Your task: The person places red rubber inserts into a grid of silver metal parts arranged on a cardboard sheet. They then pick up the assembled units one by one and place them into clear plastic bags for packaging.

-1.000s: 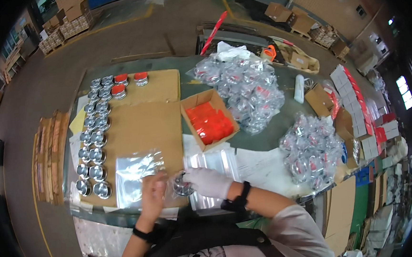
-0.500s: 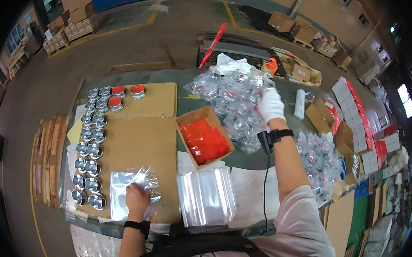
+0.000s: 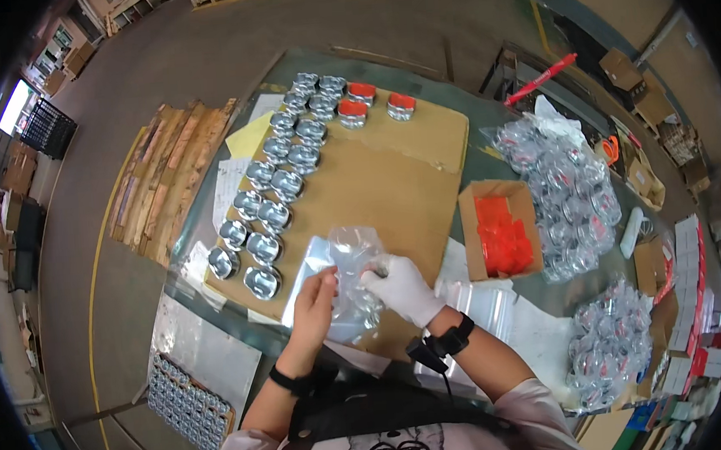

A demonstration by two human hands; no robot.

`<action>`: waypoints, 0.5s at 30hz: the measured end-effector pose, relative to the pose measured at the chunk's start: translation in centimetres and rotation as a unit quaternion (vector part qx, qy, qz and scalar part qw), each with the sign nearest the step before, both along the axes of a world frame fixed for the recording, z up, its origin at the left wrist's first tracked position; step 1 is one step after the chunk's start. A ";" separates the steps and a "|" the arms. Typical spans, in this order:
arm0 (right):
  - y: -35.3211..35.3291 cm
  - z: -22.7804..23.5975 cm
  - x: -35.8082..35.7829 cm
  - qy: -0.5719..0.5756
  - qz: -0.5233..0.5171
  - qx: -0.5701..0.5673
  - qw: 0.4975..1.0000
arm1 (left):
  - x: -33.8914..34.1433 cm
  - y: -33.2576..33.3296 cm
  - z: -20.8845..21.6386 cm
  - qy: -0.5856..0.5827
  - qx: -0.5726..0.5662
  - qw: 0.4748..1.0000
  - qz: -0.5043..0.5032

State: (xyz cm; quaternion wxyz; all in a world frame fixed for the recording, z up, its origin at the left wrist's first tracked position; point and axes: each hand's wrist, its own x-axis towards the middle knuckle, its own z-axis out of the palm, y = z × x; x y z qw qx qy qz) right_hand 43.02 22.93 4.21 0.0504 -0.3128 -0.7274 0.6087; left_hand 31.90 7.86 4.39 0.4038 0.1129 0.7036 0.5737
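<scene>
My bare left hand [image 3: 315, 305] is at the near edge of the cardboard sheet, fingers pinched at the side of a clear plastic bag [image 3: 354, 255]. My right hand [image 3: 403, 289], in a white glove, grips the bag's other side with thumb and fingertips. Beneath the bag lie more flat clear bags [image 3: 309, 266]. Left of my hands, shiny metal pistons [image 3: 275, 216] stand in two rows on the cardboard sheet [image 3: 374, 182]. A few far pistons [image 3: 352, 111] have red tops.
Right of the cardboard is an open box [image 3: 470, 209] of red pieces [image 3: 503, 236]. Beyond it lies a heap of bagged pistons [image 3: 567, 194], with another bagged heap [image 3: 611, 345] nearer. White-and-red cartons [image 3: 687, 286] line the right side. More pistons [image 3: 189, 404] fill a lower surface at left.
My right hand has come from the far bagged heap to the clear bag beside my left hand. The left hand has lifted the bag's edge. The view has turned left.
</scene>
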 end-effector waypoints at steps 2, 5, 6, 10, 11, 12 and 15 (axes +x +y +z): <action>-0.7 -0.7 -2.2 0.108 0.054 0.041 0.992 | -0.5 -0.4 1.6 0.068 0.041 0.992 -0.101; 0.4 2.3 -5.9 0.090 0.149 -0.143 0.974 | -3.4 -1.2 0.8 0.004 0.110 0.990 -0.083; 2.7 3.8 -7.2 0.071 0.189 -0.123 0.972 | -5.1 -2.0 0.1 -0.009 0.098 0.995 -0.021; 13.3 3.1 -14.8 0.048 0.129 -0.040 0.990 | -10.2 -4.1 1.7 0.143 0.045 0.987 0.056; 17.0 -1.3 -17.2 0.010 -0.004 0.263 0.965 | -10.7 -3.5 3.1 0.211 0.009 0.977 -0.015; 18.9 -1.9 -19.9 -0.023 -0.048 0.417 0.907 | -11.2 -3.4 4.3 0.276 -0.034 0.958 -0.071; 23.4 -6.1 -25.0 -0.163 0.017 0.530 0.832 | -10.8 -1.7 5.7 0.400 -0.113 0.894 -0.166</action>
